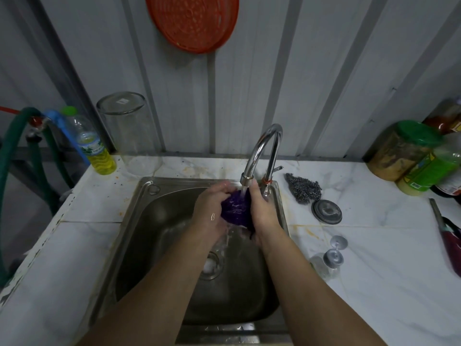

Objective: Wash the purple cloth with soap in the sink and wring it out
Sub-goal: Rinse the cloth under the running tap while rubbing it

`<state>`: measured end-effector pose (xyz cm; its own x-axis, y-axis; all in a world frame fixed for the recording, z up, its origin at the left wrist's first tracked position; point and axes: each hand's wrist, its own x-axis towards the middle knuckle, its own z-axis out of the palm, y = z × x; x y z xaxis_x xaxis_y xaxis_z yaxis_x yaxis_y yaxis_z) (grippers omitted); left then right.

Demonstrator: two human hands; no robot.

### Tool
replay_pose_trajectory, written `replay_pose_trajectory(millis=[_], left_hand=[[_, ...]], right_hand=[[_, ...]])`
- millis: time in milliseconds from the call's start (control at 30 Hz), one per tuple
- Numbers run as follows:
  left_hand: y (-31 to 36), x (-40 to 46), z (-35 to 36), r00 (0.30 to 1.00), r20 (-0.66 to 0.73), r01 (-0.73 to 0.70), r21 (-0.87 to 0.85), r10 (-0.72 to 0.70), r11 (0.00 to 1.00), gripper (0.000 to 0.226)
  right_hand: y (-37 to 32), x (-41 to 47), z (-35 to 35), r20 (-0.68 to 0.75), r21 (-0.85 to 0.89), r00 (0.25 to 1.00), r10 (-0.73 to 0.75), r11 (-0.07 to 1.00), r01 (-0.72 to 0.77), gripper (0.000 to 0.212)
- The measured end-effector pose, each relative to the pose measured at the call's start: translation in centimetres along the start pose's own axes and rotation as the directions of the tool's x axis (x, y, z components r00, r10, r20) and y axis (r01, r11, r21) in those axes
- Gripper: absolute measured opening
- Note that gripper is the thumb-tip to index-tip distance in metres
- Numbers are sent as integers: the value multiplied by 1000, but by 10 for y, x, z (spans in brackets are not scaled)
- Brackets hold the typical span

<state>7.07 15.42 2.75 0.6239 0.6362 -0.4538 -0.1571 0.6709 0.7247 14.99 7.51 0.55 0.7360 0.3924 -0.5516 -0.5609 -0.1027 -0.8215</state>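
Note:
The purple cloth point(235, 208) is bunched into a wet ball between both my hands, above the steel sink point(149, 221). My left hand point(210, 208) grips its left side and my right hand point(262, 208) presses against its right side. Water runs from the chrome tap point(264, 151) straight onto the cloth and spills down toward the drain point(212, 265). A plastic bottle of yellow dish soap point(93, 146) with a green cap stands at the counter's back left corner.
On the marble counter to the right lie a steel wool pad point(304, 187), a round metal lid point(326, 211), a small glass bottle point(329, 260), jars point(409, 156) and a knife point(446, 236). An upturned glass point(127, 128) stands behind the sink. Green hose point(15, 146) hangs at left.

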Motion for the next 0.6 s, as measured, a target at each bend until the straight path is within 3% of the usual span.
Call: replay_pose_trajectory(millis=[67,133,200,267,333,433,533,600], left_hand=[[3,-1,0,998,7,-57,53,57,997,48],[4,-3,-2,998,31,-53,248,47,967,45],[7,-8,-7,991,97,40,422,-89,906,38],[12,-12,-14,949,174,130,543,-263,829,35],[14,-14,-18,895,241,157,618,-376,770,40],[13,-12,-14,863,304,72,715,-403,695,47],[10,-12,-9,885,309,-54,813,-349,580,38],[5,-10,-5,914,292,-141,881,-283,452,30]], right_hand=[[2,-6,1,69,6,997,38,999,-38,37],[6,-6,1,30,-7,992,-126,992,126,22],[6,-9,-2,1,-70,934,-357,932,356,37],[2,-12,-6,19,-30,880,-475,880,475,48],[0,-10,-9,76,31,863,-500,866,499,51],[0,-9,-10,195,-18,845,-499,859,511,39],[6,-4,-9,191,72,890,-414,910,408,44],[9,-1,-8,174,84,911,-373,928,364,47]])
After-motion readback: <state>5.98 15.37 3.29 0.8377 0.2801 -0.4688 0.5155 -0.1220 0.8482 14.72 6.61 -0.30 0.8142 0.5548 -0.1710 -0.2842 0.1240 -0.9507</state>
